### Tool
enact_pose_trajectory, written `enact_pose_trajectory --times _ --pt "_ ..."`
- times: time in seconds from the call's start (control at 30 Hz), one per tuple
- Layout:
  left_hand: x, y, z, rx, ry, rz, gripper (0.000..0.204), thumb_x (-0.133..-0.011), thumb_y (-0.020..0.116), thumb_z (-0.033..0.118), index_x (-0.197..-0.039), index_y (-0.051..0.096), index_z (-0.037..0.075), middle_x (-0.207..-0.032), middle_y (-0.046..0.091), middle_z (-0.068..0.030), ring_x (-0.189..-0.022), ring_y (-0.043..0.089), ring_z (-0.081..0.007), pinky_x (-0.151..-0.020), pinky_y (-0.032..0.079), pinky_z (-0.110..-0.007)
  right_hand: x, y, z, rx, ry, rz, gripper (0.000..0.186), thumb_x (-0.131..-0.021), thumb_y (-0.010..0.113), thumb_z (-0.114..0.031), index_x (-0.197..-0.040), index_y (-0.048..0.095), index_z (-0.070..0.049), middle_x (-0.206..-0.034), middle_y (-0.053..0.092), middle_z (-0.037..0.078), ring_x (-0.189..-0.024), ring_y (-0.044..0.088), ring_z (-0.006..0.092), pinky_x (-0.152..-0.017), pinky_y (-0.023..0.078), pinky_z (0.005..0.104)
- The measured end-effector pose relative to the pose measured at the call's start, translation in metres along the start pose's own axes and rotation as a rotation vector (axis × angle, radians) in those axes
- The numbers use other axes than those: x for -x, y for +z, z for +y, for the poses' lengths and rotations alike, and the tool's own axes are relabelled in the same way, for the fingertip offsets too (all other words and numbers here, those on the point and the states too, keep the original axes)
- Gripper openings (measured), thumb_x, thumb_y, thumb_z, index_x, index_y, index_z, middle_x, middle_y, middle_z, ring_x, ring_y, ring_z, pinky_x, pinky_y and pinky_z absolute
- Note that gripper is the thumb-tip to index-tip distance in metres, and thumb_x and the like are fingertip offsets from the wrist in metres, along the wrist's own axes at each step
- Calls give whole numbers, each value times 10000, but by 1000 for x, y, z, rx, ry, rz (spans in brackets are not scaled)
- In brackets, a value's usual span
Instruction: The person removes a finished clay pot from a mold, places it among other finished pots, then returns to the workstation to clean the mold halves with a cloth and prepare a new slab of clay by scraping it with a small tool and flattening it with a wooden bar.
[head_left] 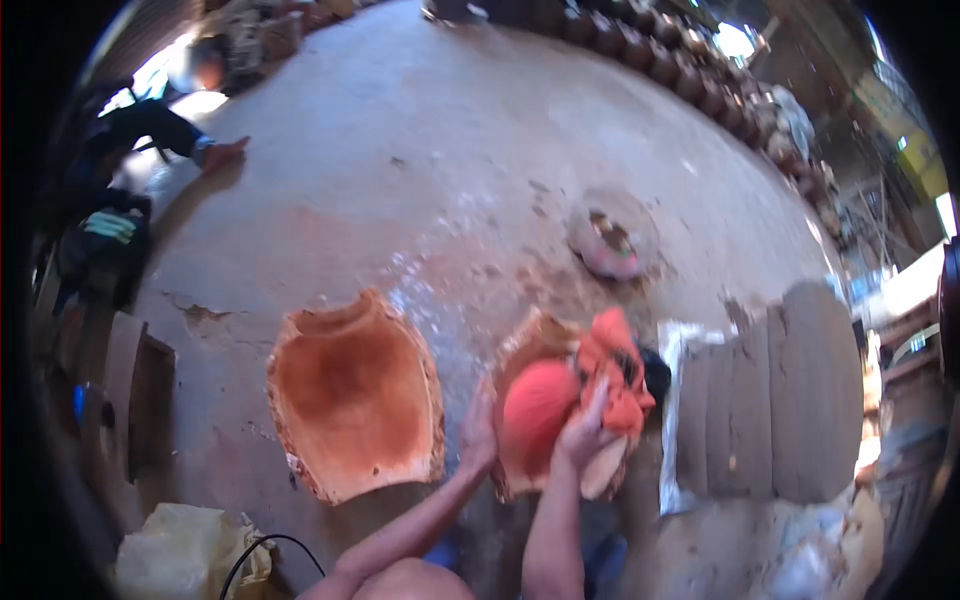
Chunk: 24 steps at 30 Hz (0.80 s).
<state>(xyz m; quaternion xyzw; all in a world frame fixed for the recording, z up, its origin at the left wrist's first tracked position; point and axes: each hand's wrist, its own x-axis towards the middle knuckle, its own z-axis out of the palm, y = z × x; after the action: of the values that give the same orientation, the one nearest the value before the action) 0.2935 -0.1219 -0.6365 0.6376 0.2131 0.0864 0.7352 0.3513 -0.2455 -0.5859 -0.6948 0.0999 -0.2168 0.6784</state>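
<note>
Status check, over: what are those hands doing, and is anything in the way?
Right hand gripping orange cloth bundle. Left hand at left rim of right terracotta shell. Bundle over shell's hollow. Nothing visibly blocking; grey-brown slabs to the right.

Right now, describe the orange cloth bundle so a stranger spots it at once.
On the grey floor, find the right mould half of two. Over it, the right hand holds the orange cloth bundle. Its round, smooth end and bunched folds are brighter than either half.

Grey concrete floor (450, 130) before me: left mould half (350, 375), right mould half (522, 350), round basin (638, 225), pale sheet (671, 430) under grey-brown slabs (770, 400), crumpled yellowish plastic (175, 555), powdery white smears.
</note>
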Motion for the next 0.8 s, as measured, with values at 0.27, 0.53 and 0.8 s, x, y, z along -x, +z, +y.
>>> enact_pose_trajectory --times 0.27,0.53,0.8 --pt "0 1 22 15 55 -114 1098 -818 775 4 -1754 201 4 -1774 327 -231 -1667 283 -334 -1372 221 -431 -78 9 1 314 -331 -216 459 -923 823 -72 -1334 619 -55 -1163 760 123 -1071 761 270 -952 582 403" --pt "14 29 41 -138 308 -67 1030 -758 585 -27 -1733 255 -9 -1746 340 -257 -1666 271 -394 -1377 202 -453 -95 -51 -52 599 -877 -193 395 -932 765 -48 -1307 664 -122 -1182 705 139 -1063 729 308 -932 593 425" --pt "24 70 76 -349 373 -123 1030 -758 571 -27 -1731 237 1 -1699 296 -389 -1612 275 -556 -1349 237 -559 -75 -113 -44 1022 -830 -468 406 -829 848 -129 -1206 696 -138 -1104 676 158 -972 722 422 -804 601 540"
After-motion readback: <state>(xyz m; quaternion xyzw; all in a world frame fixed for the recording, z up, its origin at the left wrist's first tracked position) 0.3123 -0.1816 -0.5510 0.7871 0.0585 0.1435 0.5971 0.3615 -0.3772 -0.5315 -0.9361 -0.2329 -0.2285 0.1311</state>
